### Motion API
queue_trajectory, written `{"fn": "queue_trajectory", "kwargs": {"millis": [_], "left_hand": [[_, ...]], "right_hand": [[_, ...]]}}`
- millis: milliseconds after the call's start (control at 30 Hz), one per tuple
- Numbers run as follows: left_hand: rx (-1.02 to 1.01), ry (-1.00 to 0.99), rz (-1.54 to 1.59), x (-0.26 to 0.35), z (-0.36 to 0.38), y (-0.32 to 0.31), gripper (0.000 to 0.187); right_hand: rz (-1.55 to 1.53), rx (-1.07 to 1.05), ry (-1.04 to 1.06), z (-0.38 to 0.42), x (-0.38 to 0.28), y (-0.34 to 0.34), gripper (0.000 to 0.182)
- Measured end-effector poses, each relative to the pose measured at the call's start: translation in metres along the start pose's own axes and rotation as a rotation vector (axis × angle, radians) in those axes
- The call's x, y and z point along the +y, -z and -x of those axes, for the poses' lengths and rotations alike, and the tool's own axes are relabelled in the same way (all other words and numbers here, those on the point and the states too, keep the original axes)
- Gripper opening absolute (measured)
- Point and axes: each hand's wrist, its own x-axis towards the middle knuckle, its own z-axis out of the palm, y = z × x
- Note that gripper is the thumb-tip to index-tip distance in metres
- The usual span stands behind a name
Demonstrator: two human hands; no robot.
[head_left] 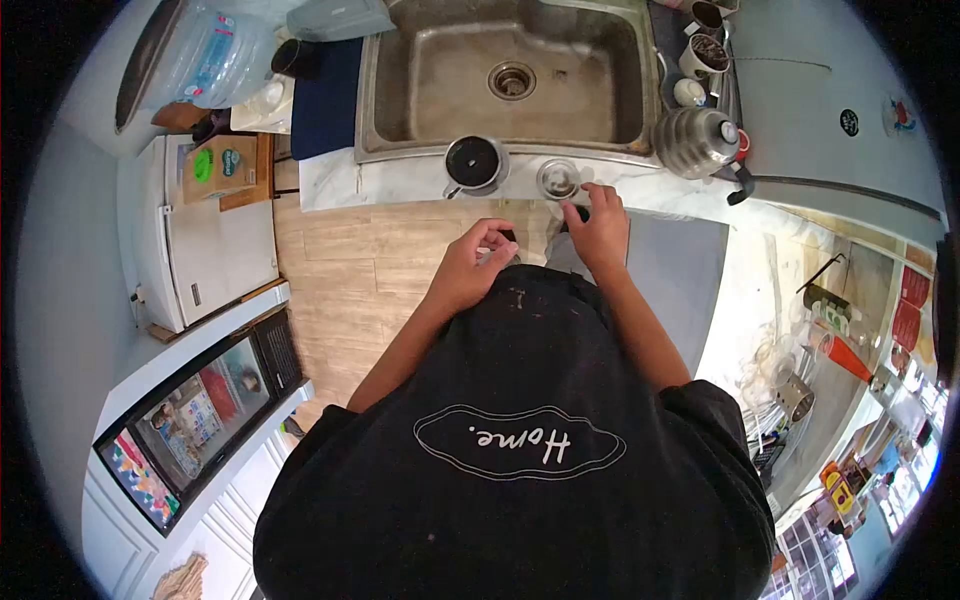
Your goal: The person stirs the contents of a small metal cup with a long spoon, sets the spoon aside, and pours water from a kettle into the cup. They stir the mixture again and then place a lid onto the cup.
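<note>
A small clear glass (pixel 558 180) stands on the marble counter edge (pixel 330 182) in front of the sink. Close by its lower right side is my right hand (pixel 602 230), thumb and index finger apart, fingertips right at the glass. My left hand (pixel 474 265) hovers in front of the counter, fingers loosely curled with a gap to the thumb and nothing seen between them. Just beyond it, left of the glass, stands a handled pot or jug (pixel 473 165) with a dark, round inside.
Behind the counter strip lies a metal sink (pixel 510 125). To its right are a silver gooseneck kettle (pixel 695 142) and a cup of dark grounds or beans (pixel 705 55). A dark cloth (pixel 325 100) covers the counter on the left, beside large plastic bottles (pixel 215 60).
</note>
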Motion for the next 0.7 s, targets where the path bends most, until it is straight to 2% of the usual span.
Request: {"fn": "queue_trajectory", "kwargs": {"millis": [100,200,300,400,500,700], "left_hand": [[-0.078,-0.001,-0.043,-0.013,0.009,0.019,0.035],[-0.084,-0.016,-0.061,-0.026,0.018,0.033,0.037],[-0.081,-0.037,-0.066,-0.033,0.02,0.045,0.038],[-0.097,-0.058,-0.081,-0.036,0.018,0.054,0.039],[-0.102,-0.062,-0.095,-0.037,0.013,0.06,0.04],[-0.077,-0.054,-0.114,-0.048,0.007,0.072,0.041]], "right_hand": [[-0.202,-0.092,-0.53,0.019,-0.008,-0.029,0.034],[-0.317,-0.087,-0.746,0.036,-0.009,-0.044,0.036],[-0.54,-0.185,-0.863,0.045,0.01,-0.067,0.04],[-0.931,-0.153,-1.12,0.043,0.005,-0.073,0.041],[-1.094,-0.154,-1.095,0.043,0.001,-0.073,0.034],[-1.107,-0.113,-0.985,0.039,-0.014,-0.054,0.026]]}}
